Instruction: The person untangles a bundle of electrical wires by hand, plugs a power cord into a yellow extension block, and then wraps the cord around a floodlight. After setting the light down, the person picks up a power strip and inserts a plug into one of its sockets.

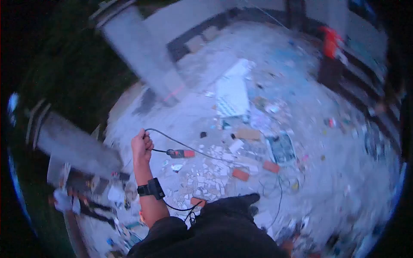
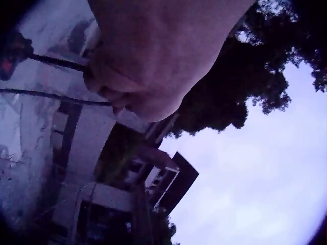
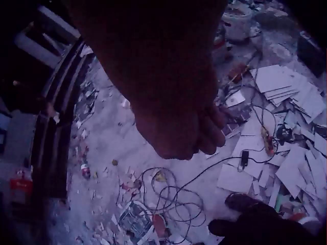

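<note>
My left hand (image 1: 142, 146) grips a dark cable (image 1: 183, 143) in curled fingers, with the arm stretched out over the littered ground. From the fist a short length of cable runs to a red-and-black device (image 1: 181, 153), whose exact kind I cannot tell. Another length trails away toward the right. The left wrist view shows two cable strands leaving the same hand (image 2: 135, 87). In the right wrist view my right hand (image 3: 179, 130) hangs in shadow, fingers loosely bent, with nothing visible in them. Below it a thin cable (image 3: 186, 191) lies in loops.
Broken white tile pieces (image 1: 206, 182) and red bricks (image 1: 240, 174) lie about the ground. A pale board (image 1: 232, 94) lies farther off. Two columns, one being the nearer column (image 1: 81, 142), stand at left. Dark steps (image 1: 357, 81) rise at right, and someone in dark trousers (image 1: 92, 208) is at lower left.
</note>
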